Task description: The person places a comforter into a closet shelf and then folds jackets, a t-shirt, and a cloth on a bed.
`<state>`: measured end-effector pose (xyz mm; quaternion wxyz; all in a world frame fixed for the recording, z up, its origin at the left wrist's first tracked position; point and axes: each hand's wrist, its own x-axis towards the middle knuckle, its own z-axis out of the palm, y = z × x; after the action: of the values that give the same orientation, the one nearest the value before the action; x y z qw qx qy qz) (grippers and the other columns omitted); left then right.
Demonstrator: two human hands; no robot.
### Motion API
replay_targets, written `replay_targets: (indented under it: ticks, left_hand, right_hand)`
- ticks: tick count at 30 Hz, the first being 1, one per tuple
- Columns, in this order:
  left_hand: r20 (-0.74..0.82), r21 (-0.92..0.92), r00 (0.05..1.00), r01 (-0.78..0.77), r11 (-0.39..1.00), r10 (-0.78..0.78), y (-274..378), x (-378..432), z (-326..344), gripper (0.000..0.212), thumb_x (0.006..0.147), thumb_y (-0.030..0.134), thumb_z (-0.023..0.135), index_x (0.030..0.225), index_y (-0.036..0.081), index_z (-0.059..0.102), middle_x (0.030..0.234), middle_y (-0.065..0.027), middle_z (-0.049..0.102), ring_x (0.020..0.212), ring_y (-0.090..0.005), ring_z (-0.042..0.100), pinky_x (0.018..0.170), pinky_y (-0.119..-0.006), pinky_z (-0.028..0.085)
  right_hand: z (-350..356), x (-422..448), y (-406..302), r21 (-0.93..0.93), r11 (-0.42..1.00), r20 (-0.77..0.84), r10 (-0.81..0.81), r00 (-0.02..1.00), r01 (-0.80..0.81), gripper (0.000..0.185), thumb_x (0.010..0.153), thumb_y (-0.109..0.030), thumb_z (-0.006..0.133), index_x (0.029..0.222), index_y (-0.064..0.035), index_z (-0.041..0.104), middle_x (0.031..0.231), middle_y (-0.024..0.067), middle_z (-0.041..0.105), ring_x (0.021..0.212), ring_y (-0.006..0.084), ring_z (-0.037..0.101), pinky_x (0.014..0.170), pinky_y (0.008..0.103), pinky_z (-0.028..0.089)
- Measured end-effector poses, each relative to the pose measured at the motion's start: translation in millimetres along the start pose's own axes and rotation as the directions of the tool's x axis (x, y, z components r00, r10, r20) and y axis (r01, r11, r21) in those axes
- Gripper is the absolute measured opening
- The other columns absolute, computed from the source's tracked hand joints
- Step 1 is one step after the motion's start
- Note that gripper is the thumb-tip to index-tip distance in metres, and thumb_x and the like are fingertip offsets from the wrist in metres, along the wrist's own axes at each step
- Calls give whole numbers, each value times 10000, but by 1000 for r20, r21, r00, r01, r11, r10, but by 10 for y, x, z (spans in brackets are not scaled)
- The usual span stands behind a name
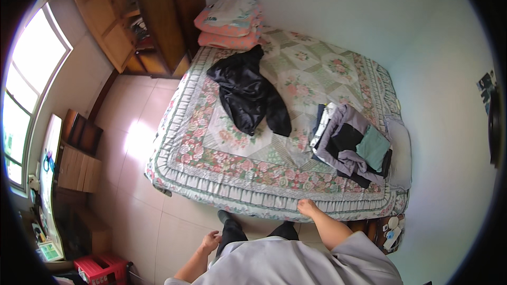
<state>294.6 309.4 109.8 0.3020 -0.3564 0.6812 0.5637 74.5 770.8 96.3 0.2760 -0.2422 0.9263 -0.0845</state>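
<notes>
My left hand (212, 241) hangs beside my left leg, its fingers a little apart and nothing in them. At the near edge of the bed is my right hand (307, 208), fingers curled, over the ruffled border of the floral quilted bedspread (253, 166); whether it touches the cloth is unclear. Farther up the bed lies a black garment (245, 91), spread out with a long sleeve pointing towards me. On the right side a stack of folded clothes (344, 142) in lilac, black and white rests on the bedspread, with a teal folded piece (372, 146) on top.
Folded pink bedding (229, 21) is stacked at the far left corner, by an open wooden wardrobe (154, 16). A pillow (399, 154) lies along the right wall. Left are a desk (51, 158) and a red plastic stool (103, 269). A small bedside cabinet (362, 227) stands right.
</notes>
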Motion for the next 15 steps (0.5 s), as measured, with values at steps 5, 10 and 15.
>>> replay_targets:
  ticks: [5, 10, 15]
  left_hand:
    - [-82, -87, 985, 146, 985, -153, 61, -144, -862, 490, 784, 144, 600, 1235, -25, 517, 939, -132, 662, 762, -193, 654, 635, -293, 520]
    - [-151, -69, 940, 298, 952, -305, -242, -114, -1287, 413, 804, 139, 596, 1189, -4, 550, 905, -123, 669, 735, -182, 655, 594, -284, 515]
    - [-93, -133, 931, 339, 932, -352, -733, -371, -1461, 416, 815, 198, 626, 1187, 24, 562, 794, -55, 675, 650, -143, 629, 558, -268, 506]
  right_hand:
    - [-570, 1153, -1325, 690, 705, 37, 190, 981, -163, 386, 798, -303, 589, 1058, -21, 634, 1000, 177, 660, 930, 298, 634, 819, 369, 491]
    - [-565, 1903, -1414, 771, 612, 62, 205, 977, -177, 348, 827, -200, 606, 1093, 25, 593, 876, 134, 671, 704, 199, 633, 636, 302, 502]
    - [-750, 2899, -1429, 873, 307, 296, 285, 911, -380, 266, 852, -186, 593, 1037, 5, 605, 781, 71, 643, 622, 138, 607, 502, 274, 485]
